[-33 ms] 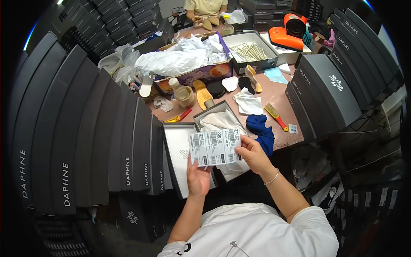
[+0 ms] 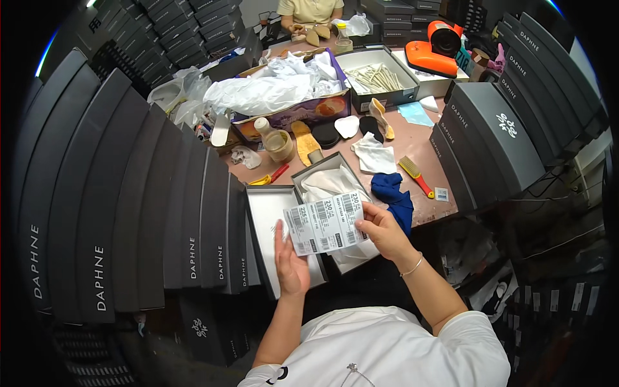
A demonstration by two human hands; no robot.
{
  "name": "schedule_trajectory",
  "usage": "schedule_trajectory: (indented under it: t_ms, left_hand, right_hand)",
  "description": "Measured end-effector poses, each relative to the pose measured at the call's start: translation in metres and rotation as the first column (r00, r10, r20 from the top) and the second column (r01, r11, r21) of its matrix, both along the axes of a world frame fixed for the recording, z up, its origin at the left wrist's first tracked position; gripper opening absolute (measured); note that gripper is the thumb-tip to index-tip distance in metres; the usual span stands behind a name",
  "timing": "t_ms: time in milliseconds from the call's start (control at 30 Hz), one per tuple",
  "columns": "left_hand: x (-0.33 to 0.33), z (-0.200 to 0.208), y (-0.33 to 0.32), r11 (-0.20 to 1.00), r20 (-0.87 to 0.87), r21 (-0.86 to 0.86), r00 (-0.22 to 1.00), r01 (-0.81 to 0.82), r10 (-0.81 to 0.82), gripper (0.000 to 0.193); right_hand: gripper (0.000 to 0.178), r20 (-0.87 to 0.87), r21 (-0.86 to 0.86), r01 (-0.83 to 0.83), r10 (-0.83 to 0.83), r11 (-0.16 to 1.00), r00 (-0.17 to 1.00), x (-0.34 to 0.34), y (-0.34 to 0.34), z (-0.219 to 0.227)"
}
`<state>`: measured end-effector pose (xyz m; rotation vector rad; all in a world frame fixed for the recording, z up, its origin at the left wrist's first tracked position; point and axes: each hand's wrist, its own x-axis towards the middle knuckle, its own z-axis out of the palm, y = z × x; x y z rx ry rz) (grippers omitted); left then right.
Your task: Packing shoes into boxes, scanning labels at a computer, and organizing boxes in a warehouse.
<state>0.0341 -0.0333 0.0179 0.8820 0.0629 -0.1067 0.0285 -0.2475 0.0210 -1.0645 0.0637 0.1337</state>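
Note:
I hold a white sheet of printed barcode labels [image 2: 325, 222] in front of me with both hands. My left hand [image 2: 291, 264] supports it from below at the left, palm up behind the sheet. My right hand [image 2: 380, 229] pinches its right edge between thumb and fingers; a thin bracelet circles that wrist. Under the sheet lies an open grey shoebox [image 2: 309, 173] with white tissue paper [image 2: 329, 184] inside, and its lid [image 2: 264, 213] rests upside down to the left. A blue cloth [image 2: 393, 193] lies just right of the box.
Tall stacks of dark shoeboxes [image 2: 129, 213] wall the left and right [image 2: 496, 129]. The brown table [image 2: 412, 151] carries a yellow brush with a red handle [image 2: 412, 173], insoles, a bottle, a purple box of white paper [image 2: 284, 90], an orange device [image 2: 438, 48]. Another person [image 2: 309, 9] sits opposite.

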Motion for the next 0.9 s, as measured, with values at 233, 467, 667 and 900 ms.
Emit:
schedule_trajectory:
  t_ms: [233,467,667,900]
  left_hand:
    - [0.03,0.043,0.028,0.536,0.257,0.843,0.842,0.045,-0.474,0.065]
    - [0.026,0.016,0.004,0.757,-0.124,0.474,0.885,0.45,-0.449,0.024]
    - [0.026,0.002,-0.005,0.94,-0.177,0.078,0.932,0.333,-0.315,0.024]
    - [0.021,0.0,-0.005,0.953,-0.234,0.019,0.928,0.302,-0.289,0.025]
  right_hand:
    - [0.049,-0.048,-0.159,-0.334,0.331,0.929,0.942,0.007,-0.016,0.037]
    - [0.055,0.029,-0.099,-0.205,0.209,0.974,0.977,0.015,-0.016,0.027]
    - [0.038,-0.07,-0.093,-0.22,0.214,0.971,0.974,-0.002,-0.008,0.0]
    - [0.026,-0.083,-0.108,-0.177,0.168,0.978,0.982,-0.001,-0.002,-0.007]
